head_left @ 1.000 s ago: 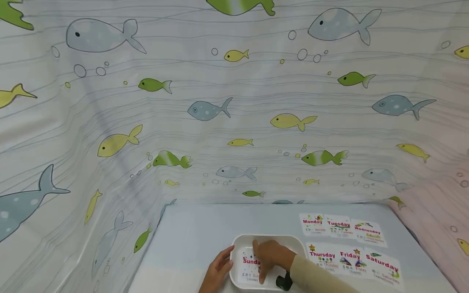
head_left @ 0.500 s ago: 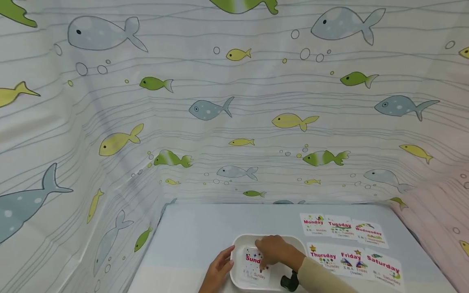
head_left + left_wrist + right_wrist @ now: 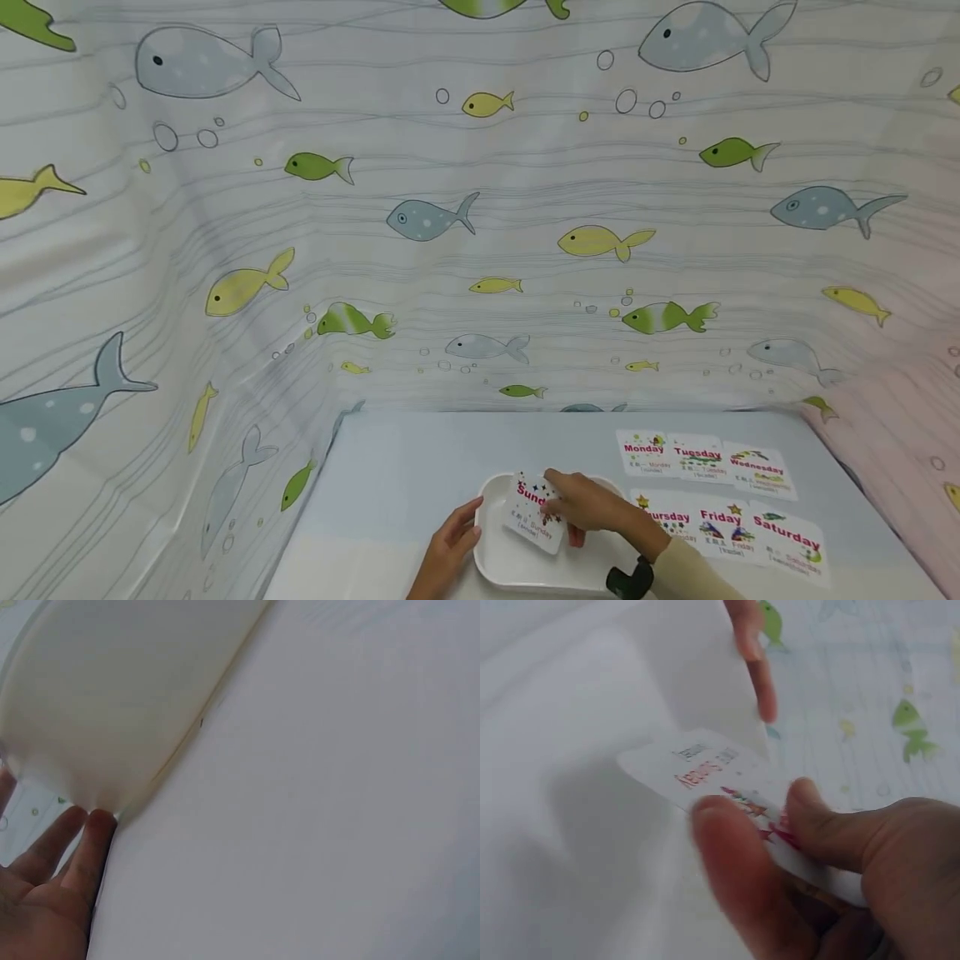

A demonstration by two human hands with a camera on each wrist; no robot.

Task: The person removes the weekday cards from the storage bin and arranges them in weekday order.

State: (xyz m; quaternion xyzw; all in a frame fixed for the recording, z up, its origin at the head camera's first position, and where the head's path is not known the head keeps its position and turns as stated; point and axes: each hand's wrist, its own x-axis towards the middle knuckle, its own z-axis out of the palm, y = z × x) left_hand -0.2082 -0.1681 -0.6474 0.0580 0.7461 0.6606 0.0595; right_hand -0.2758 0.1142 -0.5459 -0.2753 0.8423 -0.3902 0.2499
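Note:
My right hand (image 3: 592, 502) pinches a white card (image 3: 534, 510) printed "Sunday" in red, with stars and small characters under the word. Tilted, the card is raised over a white tray (image 3: 517, 577). In the right wrist view, the card (image 3: 697, 761) is gripped by its edge between thumb and fingers. At the tray's left side rests my left hand (image 3: 450, 542). Seen from the left wrist, the fingertips of this hand (image 3: 56, 885) touch the outer wall of the tray (image 3: 135, 697), fairly straight.
Two rows of weekday cards lie right of the tray. Monday (image 3: 643, 454), Tuesday (image 3: 696, 458) and Wednesday (image 3: 757, 469) form the back row; Thursday (image 3: 675, 527), Friday (image 3: 722, 533) and Saturday (image 3: 787, 542) the front. A fish-patterned curtain (image 3: 420, 275) hangs behind the table.
The Sunday card lay flat in the tray; now the right hand has it lifted and tilted. That hand has turned and shifted right. The left hand stays by the tray.

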